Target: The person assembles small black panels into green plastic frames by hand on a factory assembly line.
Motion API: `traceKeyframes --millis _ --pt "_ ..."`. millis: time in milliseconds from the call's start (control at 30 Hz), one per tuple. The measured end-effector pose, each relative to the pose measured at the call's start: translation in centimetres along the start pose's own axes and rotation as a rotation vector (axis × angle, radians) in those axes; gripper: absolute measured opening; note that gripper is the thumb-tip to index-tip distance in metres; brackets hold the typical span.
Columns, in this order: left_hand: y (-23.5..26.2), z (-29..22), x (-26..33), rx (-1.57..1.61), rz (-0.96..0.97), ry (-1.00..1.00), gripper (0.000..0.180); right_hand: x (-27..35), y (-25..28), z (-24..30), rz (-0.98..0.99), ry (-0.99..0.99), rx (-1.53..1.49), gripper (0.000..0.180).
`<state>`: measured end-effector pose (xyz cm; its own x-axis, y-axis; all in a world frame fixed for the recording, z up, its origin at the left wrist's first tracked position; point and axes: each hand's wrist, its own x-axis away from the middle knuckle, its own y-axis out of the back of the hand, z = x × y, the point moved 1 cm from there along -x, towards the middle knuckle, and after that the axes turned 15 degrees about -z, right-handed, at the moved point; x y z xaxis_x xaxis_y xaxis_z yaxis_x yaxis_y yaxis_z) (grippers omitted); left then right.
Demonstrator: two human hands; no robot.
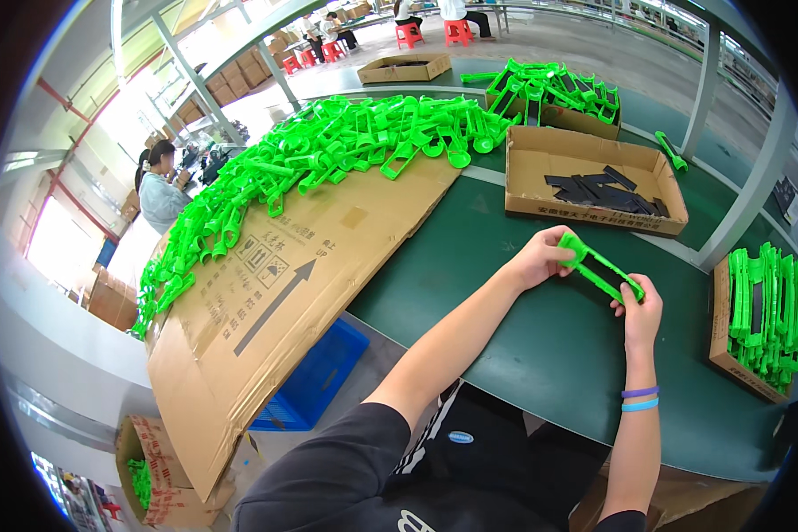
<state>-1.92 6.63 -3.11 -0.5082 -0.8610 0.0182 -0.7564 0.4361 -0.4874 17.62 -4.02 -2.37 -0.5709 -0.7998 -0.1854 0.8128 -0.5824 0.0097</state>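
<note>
The left hand [543,259] pinches one end of a long green frame [601,285], and the right hand [643,309] grips the other end. The frame is up over the green table [691,381], a bit tilted, with its right end lower. Holding it by both ends probably makes it steady, and it leaves the long gap in the middle open to look at. Just past the hands sits a low cardboard box [554,158] with thin dark strips [603,189] lying in a messy heap. Its short walls likely stop the strips from sliding away, and its open top makes them easy to grab. On the left, a huge green pile [354,133] rests on a big cardboard sheet [328,239], maybe because so many loose parts need a wide place. Near the right hand's side, a small box [720,310] holds more green frames [762,306]. They are packed close, side by side, perhaps to save room, and at least one seems to have a dark strip in it. One lone green piece [671,151] lies behind the low box, by a metal post [704,89].
</note>
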Motion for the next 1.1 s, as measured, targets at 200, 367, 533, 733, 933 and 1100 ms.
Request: traceKeyframes --millis 200,367,533,733,933,1100 --pt "-2.5 1.2 -0.3 0.719 -0.164 0.011 0.042 2.5 -1.8 2.9 0.075 0.77 0.398 0.033" --pt "-1.2 -0.2 0.4 0.774 -0.361 0.032 0.04 3.6 -2.9 3.4 0.582 0.619 0.208 0.073" --pt "-1.9 -1.3 1.1 0.626 -0.243 -0.08 0.04 1.8 -2.1 0.8 0.557 -0.085 -0.358 0.056" --pt "-3.2 -1.4 1.9 0.539 -0.02 -0.111 0.043 2.4 -2.4 0.6 0.495 -0.283 -0.435 0.037" --pt "-5.5 -0.6 2.8 0.369 0.033 -0.047 0.045 4.1 -3.4 0.8 0.509 -0.323 -0.213 0.019" --pt "-5.2 -0.3 2.5 0.418 -0.064 0.037 0.043 4.2 -3.5 0.9 0.57 -0.357 -0.162 0.016"
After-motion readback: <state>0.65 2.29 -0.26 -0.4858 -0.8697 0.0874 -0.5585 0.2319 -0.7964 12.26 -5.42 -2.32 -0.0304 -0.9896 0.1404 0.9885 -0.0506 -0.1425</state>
